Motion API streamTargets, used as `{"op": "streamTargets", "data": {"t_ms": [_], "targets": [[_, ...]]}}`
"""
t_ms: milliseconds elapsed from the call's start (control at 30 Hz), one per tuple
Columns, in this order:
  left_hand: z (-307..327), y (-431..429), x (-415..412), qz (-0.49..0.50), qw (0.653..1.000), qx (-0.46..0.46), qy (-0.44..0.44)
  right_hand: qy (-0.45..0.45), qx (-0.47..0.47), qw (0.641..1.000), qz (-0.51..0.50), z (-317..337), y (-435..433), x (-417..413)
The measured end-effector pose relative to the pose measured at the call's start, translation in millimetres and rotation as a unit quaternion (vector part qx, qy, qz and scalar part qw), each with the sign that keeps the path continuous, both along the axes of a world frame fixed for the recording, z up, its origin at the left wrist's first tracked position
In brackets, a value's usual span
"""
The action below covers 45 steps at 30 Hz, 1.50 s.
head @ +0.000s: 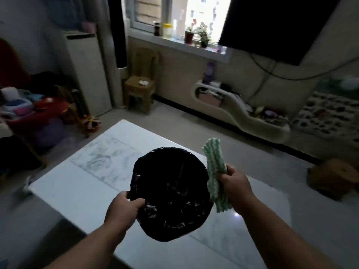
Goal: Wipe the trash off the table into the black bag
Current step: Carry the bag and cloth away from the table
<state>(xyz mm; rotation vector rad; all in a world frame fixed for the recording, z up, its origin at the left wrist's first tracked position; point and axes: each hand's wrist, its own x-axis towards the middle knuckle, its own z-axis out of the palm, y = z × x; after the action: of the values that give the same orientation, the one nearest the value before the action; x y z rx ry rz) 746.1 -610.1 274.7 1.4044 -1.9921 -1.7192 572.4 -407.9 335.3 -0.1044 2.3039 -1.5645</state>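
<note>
One black bag, one cloth: the left hand is pinching the bag's rim at eight o'clock, the right hand is clutching the green-striped cloth at three o'clock, both over the white table.

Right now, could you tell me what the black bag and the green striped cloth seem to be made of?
Black bag: thin plastic film, apparently; glossy, crinkled highlights. Green striped cloth: soft woven or microfibre textile, matte, wavy ribbed texture; exact fibre unclear.
</note>
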Motion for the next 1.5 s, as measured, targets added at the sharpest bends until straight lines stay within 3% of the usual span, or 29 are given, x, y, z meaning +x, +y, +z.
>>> {"op": "streamTargets", "data": {"t_ms": [400,667,1100,1500], "targets": [[3.5,176.2,-76.1,-0.262,0.964,0.035,-0.01,-0.029,0.055,0.98,-0.189,-9.0,240.0,54.2],[-5.0,339.8,-125.0,-0.372,0.928,0.01,-0.018,-0.055,0.034,0.964,-0.256,-18.6,400.7,59.8],[-30.8,624.0,-174.3,-0.376,0.925,-0.001,-0.056,-0.038,0.094,0.972,-0.214,-9.9,685.5,-10.7],[-113.8,714.1,-265.5,-0.365,0.926,0.016,-0.092,-0.083,0.115,0.972,-0.185,-97.1,761.2,-120.5]]}}
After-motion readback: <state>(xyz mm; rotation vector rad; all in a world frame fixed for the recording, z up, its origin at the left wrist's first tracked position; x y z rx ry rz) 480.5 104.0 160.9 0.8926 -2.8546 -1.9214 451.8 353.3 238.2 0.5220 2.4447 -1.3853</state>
